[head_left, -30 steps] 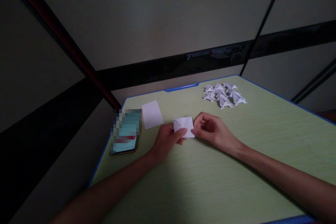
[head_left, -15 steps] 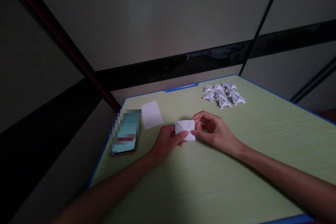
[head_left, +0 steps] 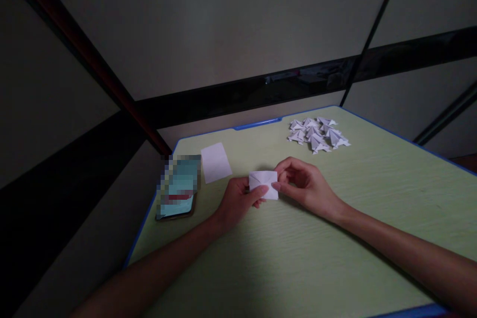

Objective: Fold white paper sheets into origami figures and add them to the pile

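A small white folded paper [head_left: 263, 182] is held just above the green table [head_left: 298, 253], near its middle. My left hand [head_left: 238, 200] pinches the paper's left side, thumb on top. My right hand [head_left: 303, 185] pinches its right edge with thumb and curled fingers. The paper shows diagonal creases on its upper face.
A flat white paper sheet [head_left: 215, 161] lies left of the hands, beside a phone [head_left: 178, 187] at the table's left edge. Several folded white paper figures [head_left: 316, 133] sit in a pile at the far right. The table has a blue rim [head_left: 257, 123]; dark walls lie beyond.
The folded paper and both hands shifted slightly to the right, and my right fingers closed in tighter on the paper's right edge.
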The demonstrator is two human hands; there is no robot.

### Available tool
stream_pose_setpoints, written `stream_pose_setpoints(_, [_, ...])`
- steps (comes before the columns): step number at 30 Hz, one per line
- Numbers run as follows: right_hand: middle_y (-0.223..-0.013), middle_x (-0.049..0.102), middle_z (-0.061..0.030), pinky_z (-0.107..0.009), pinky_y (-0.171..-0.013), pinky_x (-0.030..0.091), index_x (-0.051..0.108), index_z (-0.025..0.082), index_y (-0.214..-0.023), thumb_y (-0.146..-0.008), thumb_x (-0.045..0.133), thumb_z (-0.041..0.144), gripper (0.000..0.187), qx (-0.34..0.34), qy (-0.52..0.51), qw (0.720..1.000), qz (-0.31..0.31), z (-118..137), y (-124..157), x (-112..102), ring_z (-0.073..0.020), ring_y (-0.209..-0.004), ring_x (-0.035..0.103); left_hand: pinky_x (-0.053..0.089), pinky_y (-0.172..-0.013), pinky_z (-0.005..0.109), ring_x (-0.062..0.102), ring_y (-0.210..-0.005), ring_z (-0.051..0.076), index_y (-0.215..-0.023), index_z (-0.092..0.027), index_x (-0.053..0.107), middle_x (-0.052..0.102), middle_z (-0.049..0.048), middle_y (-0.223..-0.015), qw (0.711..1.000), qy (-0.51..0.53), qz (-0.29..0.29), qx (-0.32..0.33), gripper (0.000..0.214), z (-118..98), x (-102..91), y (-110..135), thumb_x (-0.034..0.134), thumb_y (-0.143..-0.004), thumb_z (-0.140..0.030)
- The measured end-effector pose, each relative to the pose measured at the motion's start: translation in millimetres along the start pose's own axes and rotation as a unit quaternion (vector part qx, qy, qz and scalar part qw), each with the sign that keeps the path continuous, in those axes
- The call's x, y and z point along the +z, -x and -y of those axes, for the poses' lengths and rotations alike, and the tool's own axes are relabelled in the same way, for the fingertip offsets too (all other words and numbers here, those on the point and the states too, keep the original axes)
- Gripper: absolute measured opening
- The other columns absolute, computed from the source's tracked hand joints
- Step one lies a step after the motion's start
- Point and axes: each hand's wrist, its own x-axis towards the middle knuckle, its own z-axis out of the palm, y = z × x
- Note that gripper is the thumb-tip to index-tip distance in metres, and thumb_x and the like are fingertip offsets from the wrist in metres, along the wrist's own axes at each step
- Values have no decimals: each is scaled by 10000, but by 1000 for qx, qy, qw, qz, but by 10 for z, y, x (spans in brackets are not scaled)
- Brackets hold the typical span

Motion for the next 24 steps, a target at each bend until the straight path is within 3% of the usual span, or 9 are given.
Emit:
stream_pose_setpoints(7, [-565,516,22,-206,-508,382,527,137,-704,-692,573,241,114,24,-44,998,-22,66,-11,-18,-69,-518,467,344,-409,170,434,-409,52,-538,-101,558,520,-19,-459,1000,-4,17,6,206,24,-24,5,583,-620,-288])
stream_pose_setpoints(12, [-482,509,30,-208,-485,352,553,129,-600,-686,578,273,170,55,-54,997,-9,57,-28,-47,-62,-461,442,351,-415,172,432,-410,50,-555,-99,568,534,-12,-476,998,-18,61,15,209,34,-23,14,574,-624,-297])
stream_pose_setpoints(19, [-465,518,30,-209,-480,295,568,120,-527,-614,639,260,180,129,-205,968,66,14,-38,-90,-56,-454,434,363,-407,173,442,-401,55,-570,-104,582,535,-17,-463,995,-2,103,14,194,13,-26,24,596,-597,-296])
stream_pose_setpoints(24, [-473,542,20,-198,-464,276,591,108,-527,-596,648,205,132,150,-245,952,107,16,-35,-128,-49,-454,432,383,-409,180,465,-411,65,-597,-101,602,560,-7,-480,991,21,134,-11,182,-1,-32,34,619,-564,-279])
